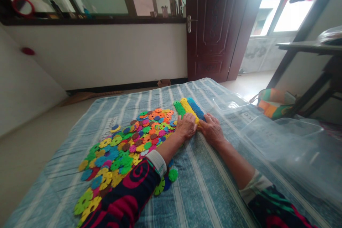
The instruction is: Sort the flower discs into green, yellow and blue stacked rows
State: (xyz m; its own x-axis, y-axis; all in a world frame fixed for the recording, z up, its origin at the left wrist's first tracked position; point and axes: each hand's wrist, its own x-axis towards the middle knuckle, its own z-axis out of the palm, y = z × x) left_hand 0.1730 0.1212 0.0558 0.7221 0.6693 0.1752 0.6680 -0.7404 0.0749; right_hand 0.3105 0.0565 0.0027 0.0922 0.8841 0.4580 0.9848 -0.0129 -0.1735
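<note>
Three rows of flower-shaped plastic discs, packed on edge, lie side by side on the bed: a green row (pixel 180 109), a yellow row (pixel 189 108) and a blue row (pixel 196 107). My left hand (pixel 186 125) bends over the near end of the green and yellow rows, its fingers closed against the yellow discs. From the other side, my right hand (pixel 212 130) closes at the near end of the yellow row, beside the blue one. The near row ends are partly hidden by my fingers. Left of my hands spreads a loose pile of multicoloured discs (pixel 139 140).
A striped blue sheet (pixel 195 178) covers the bed. To the right are a clear plastic lid or tray (pixel 231 102), a larger clear plastic container (pixel 288 149) and an orange-green bag (pixel 276 101). Beyond the bed stands a dark red door (pixel 211 25); a table (pixel 301 45) is at far right.
</note>
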